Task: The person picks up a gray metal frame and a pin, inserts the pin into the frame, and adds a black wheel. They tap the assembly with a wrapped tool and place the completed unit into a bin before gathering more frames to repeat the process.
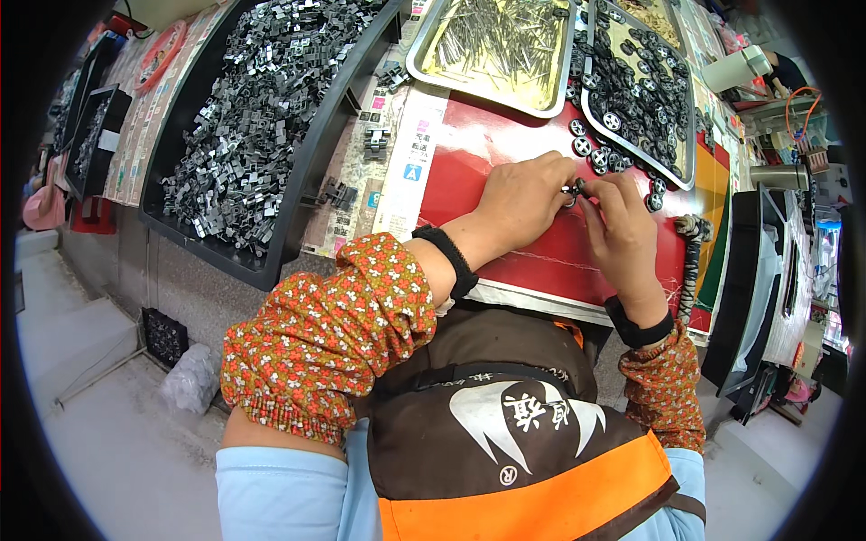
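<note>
Over the red work surface (478, 135), my left hand (521, 204) and my right hand (626, 233) meet with fingertips pinched. Between them is a small black piece with a shiny bit (572, 190); it looks like a small wheel part, but the fingers cover most of it. Both hands are closed on it. Just beyond the fingertips lie several loose black toy wheels (582, 146) with silvery spokes. One more wheel (654, 202) rests beside my right hand.
Ahead stands a metal tray (539, 112) of thin metal pins; right of it, another tray (622, 151) heaped with wheels. A large black bin (311, 167) of small dark clips sits left. A wrapped handle-like tool (691, 257) lies at the right edge.
</note>
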`<move>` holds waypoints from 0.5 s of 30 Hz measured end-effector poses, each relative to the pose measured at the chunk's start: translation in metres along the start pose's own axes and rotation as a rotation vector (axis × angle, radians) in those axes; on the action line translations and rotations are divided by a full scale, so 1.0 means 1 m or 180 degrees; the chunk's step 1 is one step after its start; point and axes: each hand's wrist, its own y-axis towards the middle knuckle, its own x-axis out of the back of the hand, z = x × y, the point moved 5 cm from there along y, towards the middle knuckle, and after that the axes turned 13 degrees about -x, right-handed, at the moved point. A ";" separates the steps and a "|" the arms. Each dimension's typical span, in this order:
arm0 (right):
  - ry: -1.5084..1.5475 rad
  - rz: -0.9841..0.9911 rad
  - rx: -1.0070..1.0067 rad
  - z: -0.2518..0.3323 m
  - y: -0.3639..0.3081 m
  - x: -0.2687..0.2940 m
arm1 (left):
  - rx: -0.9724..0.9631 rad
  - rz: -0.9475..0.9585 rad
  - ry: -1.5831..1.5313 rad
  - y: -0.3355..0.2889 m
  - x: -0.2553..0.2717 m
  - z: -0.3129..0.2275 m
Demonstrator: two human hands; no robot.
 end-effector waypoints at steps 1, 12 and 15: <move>-0.0168 -0.0102 0.0133 0.003 -0.001 -0.001 | 0.0011 0.0012 -0.0002 0.000 0.000 0.000; 0.0960 0.0146 -0.0934 -0.024 0.009 -0.001 | 0.0037 0.0093 0.0052 0.001 -0.001 0.002; 0.0697 0.0013 -0.0392 -0.019 0.005 -0.004 | 0.0033 0.0068 -0.0026 0.001 -0.002 0.002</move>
